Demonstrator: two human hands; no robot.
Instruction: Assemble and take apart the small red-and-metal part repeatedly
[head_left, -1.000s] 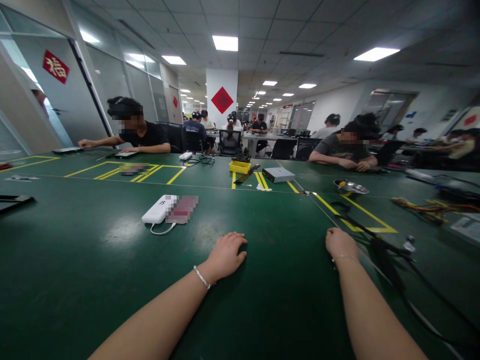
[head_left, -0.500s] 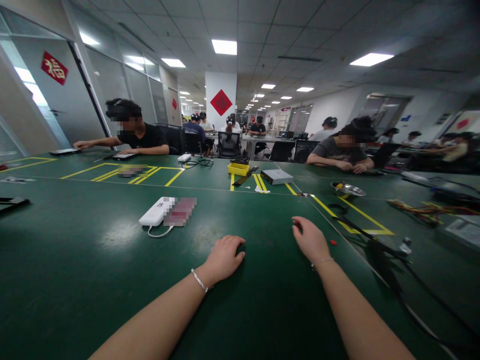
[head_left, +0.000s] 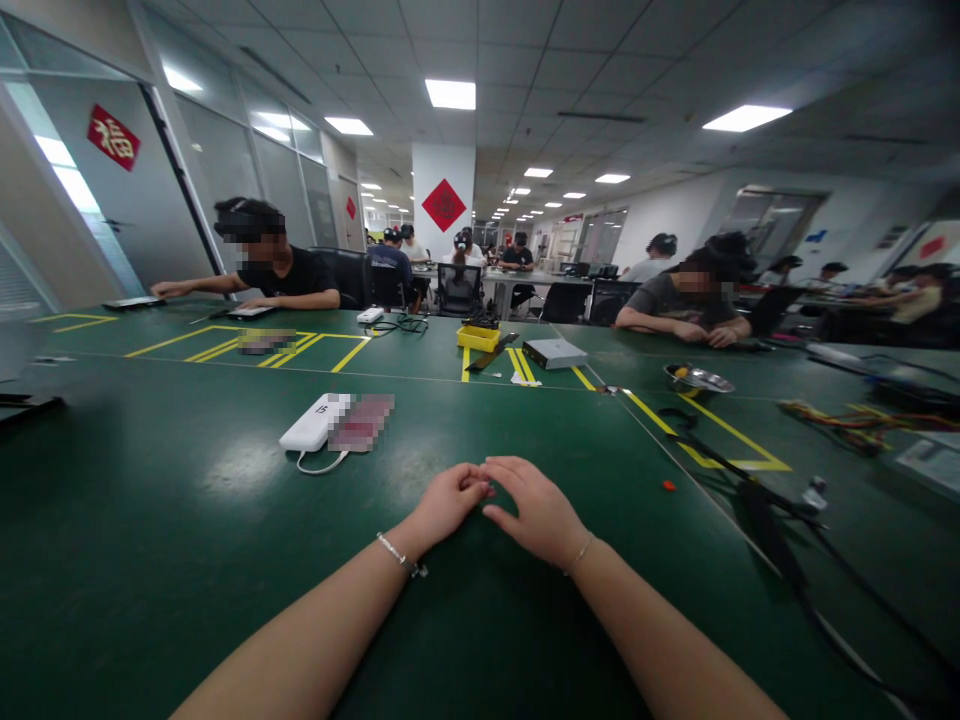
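Note:
My left hand [head_left: 448, 503] lies on the green table [head_left: 187, 520] with its fingers curled under; a bracelet is on the wrist. My right hand [head_left: 534, 512] is beside it, fingers bent, and its fingertips touch those of the left hand. Whatever is between the fingers is hidden. A tiny red piece [head_left: 666, 486] lies on the table to the right of my right hand, apart from it. A white power bank [head_left: 313, 424] with a short cable sits ahead and to the left of my left hand.
Black cables [head_left: 757, 500] trail along the right side over yellow tape lines. Farther off stand a metal dish [head_left: 697, 378], a grey box [head_left: 555, 352] and a yellow box [head_left: 478, 336]. Other people sit at the far edge and at tables behind.
My right hand has swept left from the cables at the right until its fingertips meet my left hand. A red piece has come into view on the table. My left hand stayed put.

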